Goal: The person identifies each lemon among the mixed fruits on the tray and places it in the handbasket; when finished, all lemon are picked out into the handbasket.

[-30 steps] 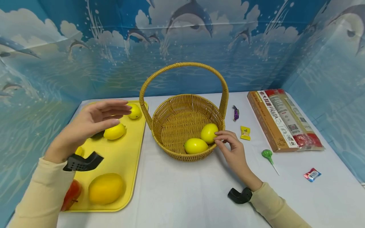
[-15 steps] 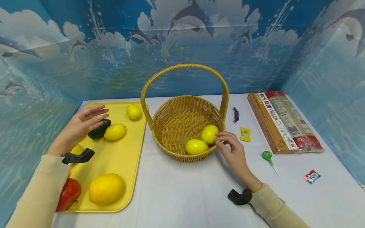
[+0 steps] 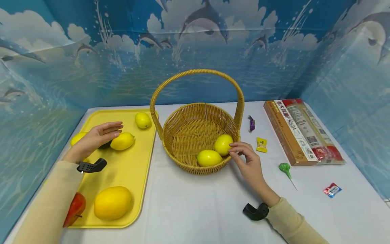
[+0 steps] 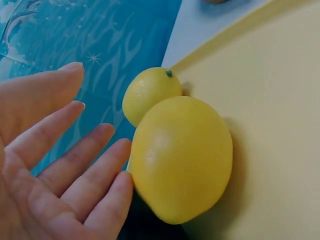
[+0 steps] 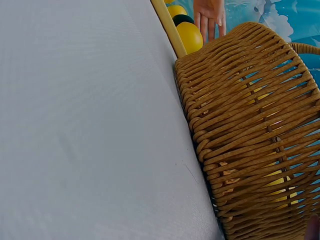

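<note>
Over the back of the yellow tray (image 3: pixel 128 176), my left hand (image 3: pixel 97 137) has its fingers extended and holds nothing. Just beyond its fingertips lies a lemon (image 3: pixel 122 141), with a dark green avocado (image 3: pixel 105 145) mostly hidden under the hand. The left wrist view shows the fingertips close beside a large lemon (image 4: pixel 182 160); whether they touch it I cannot tell. My right hand (image 3: pixel 248 161) grips the right front rim of the wicker basket (image 3: pixel 182 118), fingertips close to a lemon (image 3: pixel 223 144) inside. A second lemon (image 3: pixel 209 158) lies against that one.
Also on the tray are a lemon (image 3: pixel 143 120), a yellow fruit (image 3: pixel 77 138), a larger yellow fruit (image 3: pixel 112 202) and a red apple (image 3: pixel 75 208). On the right lie wrapped candies (image 3: pixel 261 145), a green lollipop (image 3: pixel 284 167) and a pasta box (image 3: pixel 289 135). The basket handle arches high.
My left hand moved left and back from beside the far lemon, then came slightly right and down over the avocado. The right hand stays at the basket rim.
</note>
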`<state>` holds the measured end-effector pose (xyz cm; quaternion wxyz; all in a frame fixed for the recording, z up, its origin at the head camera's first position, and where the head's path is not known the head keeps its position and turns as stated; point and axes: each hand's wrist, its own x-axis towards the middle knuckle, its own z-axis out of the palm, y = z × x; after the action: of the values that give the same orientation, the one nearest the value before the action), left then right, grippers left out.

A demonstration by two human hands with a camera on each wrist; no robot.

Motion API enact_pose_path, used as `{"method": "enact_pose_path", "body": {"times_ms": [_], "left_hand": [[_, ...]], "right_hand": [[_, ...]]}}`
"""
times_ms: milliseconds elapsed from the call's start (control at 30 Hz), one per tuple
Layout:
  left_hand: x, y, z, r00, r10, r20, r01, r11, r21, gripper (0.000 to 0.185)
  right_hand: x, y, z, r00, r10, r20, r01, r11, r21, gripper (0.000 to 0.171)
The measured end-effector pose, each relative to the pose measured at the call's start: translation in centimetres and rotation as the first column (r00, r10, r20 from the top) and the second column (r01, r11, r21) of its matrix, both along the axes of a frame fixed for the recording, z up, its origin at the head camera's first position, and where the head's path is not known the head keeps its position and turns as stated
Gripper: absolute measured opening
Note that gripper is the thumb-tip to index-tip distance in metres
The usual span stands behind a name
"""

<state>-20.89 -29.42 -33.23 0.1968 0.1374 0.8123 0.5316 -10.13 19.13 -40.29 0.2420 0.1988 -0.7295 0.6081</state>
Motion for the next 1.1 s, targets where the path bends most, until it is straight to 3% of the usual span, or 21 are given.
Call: {"method": "enact_pose_path", "body": {"times_ms": [467, 767, 1100], "left_hand": [[-0.5, 0.4, -0.7, 1.0, -0.027, 0.005, 0.027, 0.998, -0.057, 0.065], [-0.6, 1.6, -1.7, 0.991, -0.123, 0.052, 0.129, 0.982, -0.135, 0.064], [-0.5, 3.1, -2.2, 0.981, -0.151, 0.119, 0.168, 0.974, -0.151, 0.072]], "right_hand": [[0.0, -0.1, 0.2, 1.0, -0.005, -0.02, 0.006, 1.0, 0.01, 0.017], [0.0, -0.1, 0.1, 1.0, -0.001, -0.014, 0.001, 1.0, 0.001, 0.012], [-0.1, -0.1, 0.0, 1.0, -0.003, -0.024, 0.003, 1.0, 0.0, 0.01]]}}
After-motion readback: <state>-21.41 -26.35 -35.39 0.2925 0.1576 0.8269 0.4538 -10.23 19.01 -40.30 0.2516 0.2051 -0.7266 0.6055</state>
